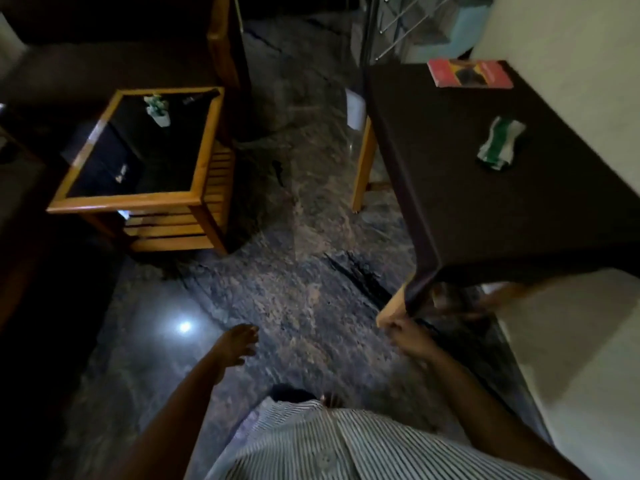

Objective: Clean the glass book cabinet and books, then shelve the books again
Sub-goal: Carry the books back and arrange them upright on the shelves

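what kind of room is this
Most likely a dim living room in a home: a glass-topped wooden side table with a small potted plant, a table under a dark cloth with a book lying on it, and a polished stone floor.

Upper left of frame: wooden side table (124,203) with dark glass top and slatted lower shelf, small potted plant (157,110) near its far edge. Right: larger table (450,188) under dark brown cover, pale wooden legs exposed. Between them: polished mottled stone floor (304,289), bright lamp reflection (184,327) at lower left. Top right: metal railing (398,26), blurred.
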